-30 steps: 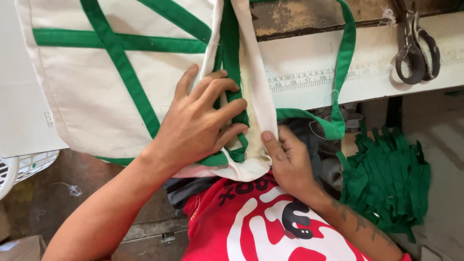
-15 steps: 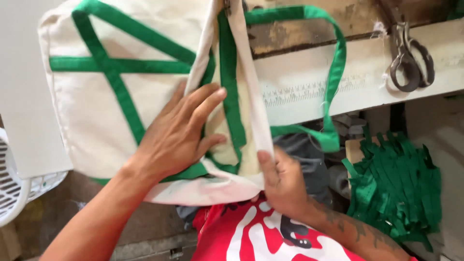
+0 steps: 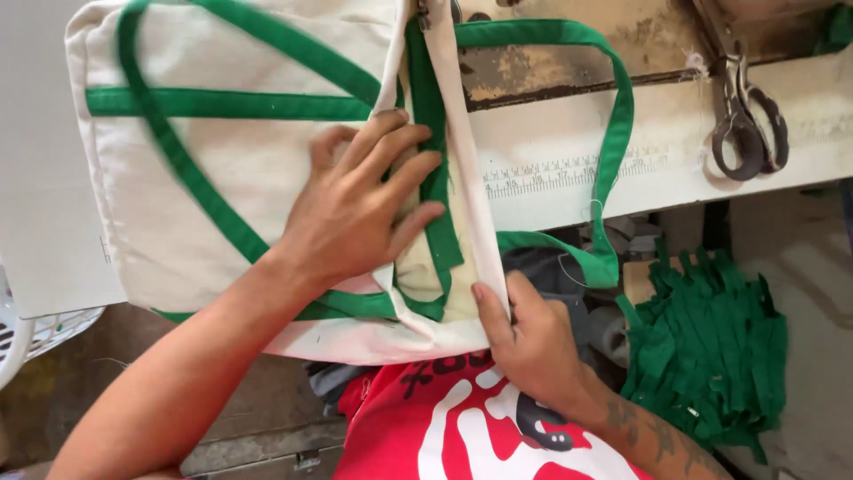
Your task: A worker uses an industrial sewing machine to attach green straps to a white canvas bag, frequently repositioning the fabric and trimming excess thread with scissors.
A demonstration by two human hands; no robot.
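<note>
Far to the left my cream canvas bag (image 3: pixel 240 178) lies flat on the white table (image 3: pixel 569 169), its near edge hanging off toward me, green webbing crossing its face. My left hand (image 3: pixel 355 213) rests open on it, palm down, fingers spread and pressing the cloth near the green trim at the bag's mouth; it grips nothing. Just right of that, near me, my right hand (image 3: pixel 529 342) pinches the bag's cream edge between thumb and fingers at the table's near rim. The green handle loop (image 3: pixel 613 142) arcs over the table to the right of the bag. Further right, a pair of scissors (image 3: pixel 746 116) lies on the table. Below them, a heap of green straps (image 3: pixel 711 347) sits beyond the near edge.
</note>
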